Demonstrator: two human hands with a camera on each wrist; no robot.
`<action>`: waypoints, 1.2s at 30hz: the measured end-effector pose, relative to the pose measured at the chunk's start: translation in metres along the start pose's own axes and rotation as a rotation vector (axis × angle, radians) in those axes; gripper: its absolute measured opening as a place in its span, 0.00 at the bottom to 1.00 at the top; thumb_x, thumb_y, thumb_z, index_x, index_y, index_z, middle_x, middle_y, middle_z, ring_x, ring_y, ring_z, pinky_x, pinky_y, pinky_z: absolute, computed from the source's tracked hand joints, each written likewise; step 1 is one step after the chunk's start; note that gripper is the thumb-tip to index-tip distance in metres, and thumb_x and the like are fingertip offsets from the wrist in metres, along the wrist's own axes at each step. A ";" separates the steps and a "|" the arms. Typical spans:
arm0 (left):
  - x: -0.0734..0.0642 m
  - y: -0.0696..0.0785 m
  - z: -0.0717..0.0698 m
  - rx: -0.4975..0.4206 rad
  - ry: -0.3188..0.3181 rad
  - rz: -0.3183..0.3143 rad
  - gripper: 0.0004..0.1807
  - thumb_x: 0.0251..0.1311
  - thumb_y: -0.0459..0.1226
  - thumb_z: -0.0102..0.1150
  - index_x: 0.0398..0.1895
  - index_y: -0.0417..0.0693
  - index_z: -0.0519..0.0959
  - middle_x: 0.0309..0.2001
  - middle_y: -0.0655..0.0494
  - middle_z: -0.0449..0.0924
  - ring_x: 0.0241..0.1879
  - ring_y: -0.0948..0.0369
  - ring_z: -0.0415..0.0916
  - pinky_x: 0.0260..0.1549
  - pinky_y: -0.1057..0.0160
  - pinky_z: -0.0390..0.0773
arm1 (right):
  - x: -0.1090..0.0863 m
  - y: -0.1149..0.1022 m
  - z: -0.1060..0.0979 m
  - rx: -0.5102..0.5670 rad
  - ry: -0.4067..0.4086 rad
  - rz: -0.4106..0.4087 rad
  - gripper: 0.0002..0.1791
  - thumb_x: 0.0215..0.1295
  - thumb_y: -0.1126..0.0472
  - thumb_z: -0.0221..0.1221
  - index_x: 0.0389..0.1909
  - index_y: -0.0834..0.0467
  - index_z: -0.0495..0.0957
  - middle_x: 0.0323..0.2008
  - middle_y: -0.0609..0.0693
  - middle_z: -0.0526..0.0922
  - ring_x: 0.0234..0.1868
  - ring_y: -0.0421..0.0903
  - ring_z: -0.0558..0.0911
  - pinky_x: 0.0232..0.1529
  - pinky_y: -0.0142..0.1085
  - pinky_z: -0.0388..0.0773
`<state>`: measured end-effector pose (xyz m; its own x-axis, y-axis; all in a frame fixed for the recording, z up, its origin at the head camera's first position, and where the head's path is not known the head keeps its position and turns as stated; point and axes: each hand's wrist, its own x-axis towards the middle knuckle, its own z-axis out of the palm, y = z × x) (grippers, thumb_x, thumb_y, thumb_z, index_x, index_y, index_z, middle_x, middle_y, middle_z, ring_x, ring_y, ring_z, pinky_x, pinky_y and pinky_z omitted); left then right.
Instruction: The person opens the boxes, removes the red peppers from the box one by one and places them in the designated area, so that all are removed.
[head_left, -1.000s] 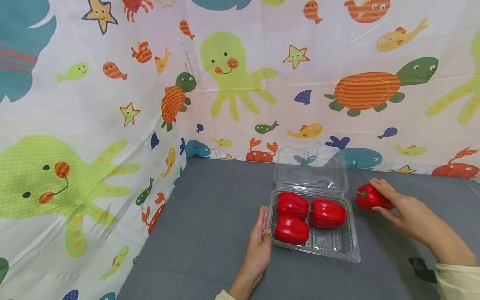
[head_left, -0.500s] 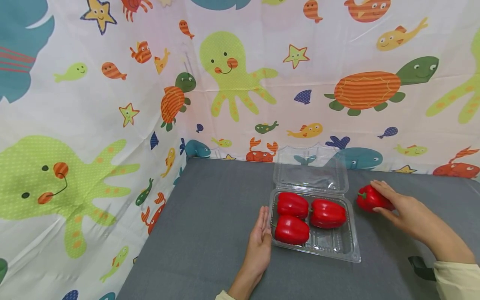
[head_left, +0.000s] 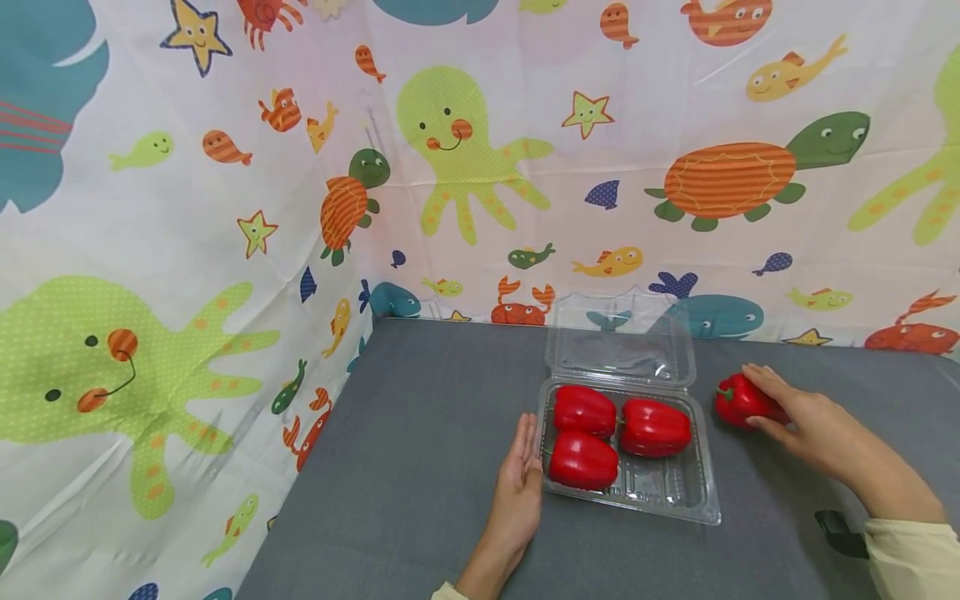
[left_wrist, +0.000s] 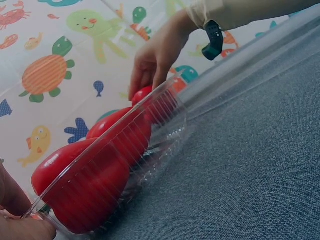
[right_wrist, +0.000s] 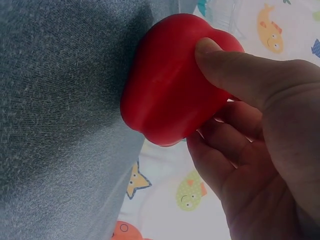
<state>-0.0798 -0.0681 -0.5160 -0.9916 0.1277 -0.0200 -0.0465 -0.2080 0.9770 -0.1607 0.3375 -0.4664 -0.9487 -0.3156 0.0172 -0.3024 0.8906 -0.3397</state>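
In the head view, my right hand grips a red bell pepper with a green stem, right of the container. The right wrist view shows the thumb on one side of this pepper and fingers on the other; it sits close over the cloth. My left hand is at the left side of a clear plastic clamshell container, its thumb and finger pinching the rim in the left wrist view. Three red bell peppers lie inside, two at the left and one at the right.
The container's clear lid stands open toward the back. A grey cloth covers the table. Behind and at the left hangs a white curtain printed with sea animals. A dark band is at the right wrist.
My right hand and its pepper have shifted very slightly right and toward me. The left hand and the container stay in place; the head view has tilted a little.
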 end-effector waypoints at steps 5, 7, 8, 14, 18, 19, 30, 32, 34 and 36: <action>0.000 -0.001 0.001 0.000 -0.002 -0.003 0.39 0.78 0.22 0.37 0.88 0.51 0.44 0.86 0.60 0.47 0.84 0.59 0.43 0.78 0.59 0.52 | -0.001 0.002 0.002 0.004 -0.021 0.021 0.48 0.63 0.56 0.73 0.78 0.67 0.60 0.68 0.82 0.66 0.56 0.83 0.77 0.51 0.72 0.79; 0.000 -0.001 0.001 0.001 -0.003 -0.005 0.39 0.78 0.22 0.37 0.88 0.51 0.44 0.86 0.60 0.47 0.84 0.59 0.43 0.78 0.59 0.52 | -0.001 0.004 0.002 0.005 -0.030 0.028 0.48 0.63 0.56 0.73 0.78 0.67 0.60 0.69 0.82 0.65 0.57 0.83 0.76 0.51 0.72 0.79; 0.000 -0.002 0.001 0.001 -0.003 -0.007 0.39 0.78 0.23 0.38 0.88 0.51 0.44 0.86 0.60 0.47 0.84 0.59 0.43 0.78 0.59 0.52 | -0.001 0.004 0.002 0.004 -0.031 0.029 0.48 0.63 0.56 0.73 0.78 0.68 0.60 0.69 0.82 0.65 0.57 0.83 0.76 0.52 0.72 0.79; 0.001 -0.002 0.002 0.000 -0.001 0.004 0.39 0.78 0.23 0.37 0.87 0.50 0.44 0.86 0.57 0.47 0.84 0.57 0.43 0.78 0.58 0.51 | 0.001 0.006 0.001 0.000 -0.042 0.034 0.49 0.64 0.55 0.72 0.78 0.69 0.59 0.71 0.80 0.64 0.59 0.83 0.74 0.54 0.73 0.78; 0.002 -0.004 0.002 0.002 0.001 0.019 0.38 0.78 0.22 0.36 0.87 0.47 0.45 0.86 0.52 0.46 0.85 0.55 0.43 0.78 0.57 0.51 | 0.002 0.007 0.002 0.014 -0.052 0.039 0.49 0.66 0.54 0.71 0.79 0.69 0.57 0.73 0.78 0.62 0.60 0.82 0.73 0.54 0.72 0.79; 0.002 -0.004 0.002 0.001 0.001 0.021 0.38 0.77 0.22 0.36 0.87 0.47 0.45 0.86 0.51 0.46 0.85 0.54 0.43 0.78 0.57 0.50 | 0.002 0.008 0.002 0.019 -0.053 0.041 0.50 0.66 0.54 0.71 0.80 0.69 0.56 0.73 0.78 0.62 0.60 0.82 0.73 0.54 0.72 0.78; 0.002 -0.001 0.003 0.012 0.005 0.020 0.38 0.78 0.23 0.37 0.87 0.48 0.45 0.86 0.55 0.48 0.84 0.54 0.44 0.79 0.54 0.50 | 0.000 0.011 0.003 0.057 -0.043 0.052 0.52 0.67 0.54 0.71 0.82 0.67 0.52 0.76 0.76 0.59 0.63 0.81 0.71 0.56 0.73 0.77; 0.002 -0.001 0.003 0.016 0.004 0.018 0.39 0.78 0.23 0.37 0.87 0.49 0.45 0.86 0.55 0.48 0.84 0.54 0.43 0.78 0.55 0.51 | -0.001 0.011 0.004 0.059 -0.038 0.049 0.52 0.67 0.53 0.70 0.82 0.67 0.52 0.75 0.77 0.60 0.63 0.81 0.71 0.56 0.73 0.76; 0.001 -0.001 0.002 0.016 0.008 0.010 0.39 0.78 0.23 0.37 0.87 0.49 0.45 0.86 0.57 0.48 0.84 0.56 0.44 0.78 0.56 0.52 | -0.001 0.011 0.004 0.059 -0.034 0.046 0.51 0.68 0.53 0.70 0.82 0.66 0.53 0.74 0.77 0.61 0.62 0.81 0.72 0.56 0.73 0.77; 0.000 0.000 0.002 0.014 0.011 0.005 0.39 0.78 0.22 0.37 0.88 0.50 0.45 0.86 0.58 0.48 0.84 0.57 0.44 0.78 0.58 0.52 | -0.001 0.010 0.004 0.060 -0.035 0.045 0.51 0.68 0.52 0.70 0.82 0.66 0.53 0.74 0.78 0.61 0.62 0.81 0.72 0.55 0.73 0.77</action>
<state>-0.0794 -0.0658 -0.5158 -0.9931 0.1158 -0.0178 -0.0403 -0.1950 0.9800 -0.1628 0.3457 -0.4738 -0.9572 -0.2875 -0.0318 -0.2522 0.8833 -0.3952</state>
